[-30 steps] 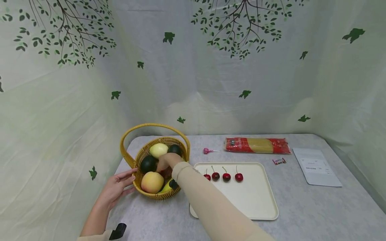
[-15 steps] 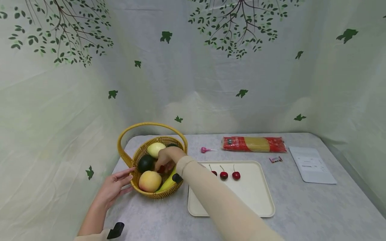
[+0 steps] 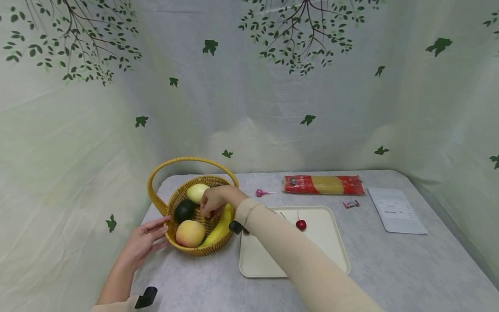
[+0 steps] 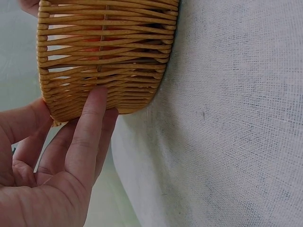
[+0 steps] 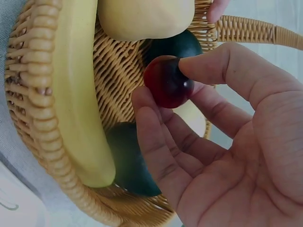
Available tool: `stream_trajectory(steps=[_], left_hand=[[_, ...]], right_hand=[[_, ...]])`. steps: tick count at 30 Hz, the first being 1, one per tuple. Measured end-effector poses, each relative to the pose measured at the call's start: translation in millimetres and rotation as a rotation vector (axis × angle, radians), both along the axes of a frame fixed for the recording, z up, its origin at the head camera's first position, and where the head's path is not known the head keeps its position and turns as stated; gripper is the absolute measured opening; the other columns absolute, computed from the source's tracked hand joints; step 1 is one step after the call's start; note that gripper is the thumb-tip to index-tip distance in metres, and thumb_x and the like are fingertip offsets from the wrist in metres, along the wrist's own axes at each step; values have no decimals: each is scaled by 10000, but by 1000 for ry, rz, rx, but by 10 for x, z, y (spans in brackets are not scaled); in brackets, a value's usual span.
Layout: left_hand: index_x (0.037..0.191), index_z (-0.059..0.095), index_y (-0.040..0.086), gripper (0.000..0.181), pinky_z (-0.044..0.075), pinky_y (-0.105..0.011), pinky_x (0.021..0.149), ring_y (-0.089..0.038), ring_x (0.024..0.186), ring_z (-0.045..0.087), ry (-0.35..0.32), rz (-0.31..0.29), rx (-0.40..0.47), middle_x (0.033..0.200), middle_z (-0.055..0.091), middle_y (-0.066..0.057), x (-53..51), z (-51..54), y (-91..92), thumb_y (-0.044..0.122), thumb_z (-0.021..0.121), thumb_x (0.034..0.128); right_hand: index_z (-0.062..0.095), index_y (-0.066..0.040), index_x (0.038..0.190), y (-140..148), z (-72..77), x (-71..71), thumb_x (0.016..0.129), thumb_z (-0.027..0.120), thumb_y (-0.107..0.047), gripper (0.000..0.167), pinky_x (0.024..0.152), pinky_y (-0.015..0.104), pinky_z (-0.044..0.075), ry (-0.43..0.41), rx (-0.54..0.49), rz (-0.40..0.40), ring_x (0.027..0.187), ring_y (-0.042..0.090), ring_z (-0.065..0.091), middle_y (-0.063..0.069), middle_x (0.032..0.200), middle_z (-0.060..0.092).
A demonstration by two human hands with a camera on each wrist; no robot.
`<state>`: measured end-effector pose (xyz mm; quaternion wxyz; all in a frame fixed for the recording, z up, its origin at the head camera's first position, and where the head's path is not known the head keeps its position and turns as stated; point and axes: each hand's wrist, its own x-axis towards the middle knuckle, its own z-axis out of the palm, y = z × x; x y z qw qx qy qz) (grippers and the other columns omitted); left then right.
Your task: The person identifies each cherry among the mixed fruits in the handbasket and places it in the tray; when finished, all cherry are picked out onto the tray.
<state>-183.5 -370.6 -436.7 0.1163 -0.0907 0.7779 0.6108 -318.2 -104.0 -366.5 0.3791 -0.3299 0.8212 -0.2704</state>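
Note:
A yellow wicker basket (image 3: 214, 250) with a tall handle stands at the table's left. It contains a peach (image 3: 190, 234), a banana (image 3: 222, 225), a pale yellow fruit (image 3: 196, 193) and dark green, avocado-like fruits (image 3: 184, 211). Over the basket my right hand (image 3: 218, 200) pinches a dark red cherry (image 5: 163, 87) between thumb and fingertips. My left hand (image 3: 146, 242) touches the basket's outer left side; its fingers (image 4: 85, 137) lie fairly straight against the weave. A cream tray (image 3: 269, 268) carries a stemmed cherry (image 3: 301, 225); my right sleeve covers much of the tray.
Behind the tray lie a pink lollipop (image 3: 260, 193) and a red-and-yellow packet of noodles (image 3: 323, 185). A small wrapped sweet (image 3: 351, 204) and a white printed pouch (image 3: 396, 211) are on the right. A leaf-patterned curtain (image 3: 249, 143) surrounds the table.
My right hand has shifted slightly right and away within the basket, uncovering more banana. Its sleeve now hides more cherries. The left hand stays at the basket; the whole head view has drifted.

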Motion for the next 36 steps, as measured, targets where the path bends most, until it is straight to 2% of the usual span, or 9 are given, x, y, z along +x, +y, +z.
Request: stream_trajectory(steps=[5,9,11,16,23,29,32,36], left_hand=[[1644,399,1,602,632,-288,956,107,1087,605,1,-7,-9,1699,314,-225,-2,8,2,235,591,1124],[1645,402,9,614,632,-289,958,105,1090,609,-1,-8,-11,1680,346,-209,-11,9,2,253,603,1119],[1646,404,15,618,631,-289,959,97,1098,611,1,-7,-13,1659,373,-195,-16,10,2,262,607,1118],[1652,396,23,610,630,-290,962,92,1114,611,-2,-5,-15,1662,369,-203,-25,9,2,259,593,1125],[1664,373,31,601,629,-290,964,132,1091,591,-21,-3,-11,1727,270,-246,-25,8,-3,243,566,1136],[1662,393,55,597,628,-287,963,142,1081,587,-31,-1,-9,1730,262,-235,-41,18,-8,259,577,1132],[1658,406,66,593,630,-291,963,137,1086,592,-38,0,-10,1733,261,-233,-49,18,-8,264,585,1128],[1653,424,82,572,633,-295,958,112,1096,605,-49,11,-10,1725,282,-220,-57,3,-9,244,584,1128]], right_hand=[[681,-112,892,54,40,16,1053,636,-124,168,932,375,595,10,-29,33,848,143,617,-28,875,639],[718,-83,939,100,52,32,1026,661,-86,104,1019,424,608,-1,-43,51,861,134,635,-34,892,660],[742,-26,1025,116,49,38,1018,679,-65,74,1070,469,592,-17,-52,52,902,171,683,-27,911,680],[728,57,1236,154,20,48,993,758,-71,276,1012,415,625,-2,-57,63,1031,272,756,-12,956,722],[756,33,1236,242,-11,69,975,786,-91,290,827,271,645,93,-101,88,829,112,712,-23,954,735],[791,-68,1143,381,2,104,980,794,-166,191,769,148,547,208,-150,153,835,15,622,-67,951,728],[790,-96,1122,465,13,129,979,802,-200,177,761,138,503,260,-174,184,842,11,575,-85,934,715],[786,-90,1171,577,39,182,990,795,-208,216,784,138,519,274,-215,205,865,9,609,-79,963,738]])
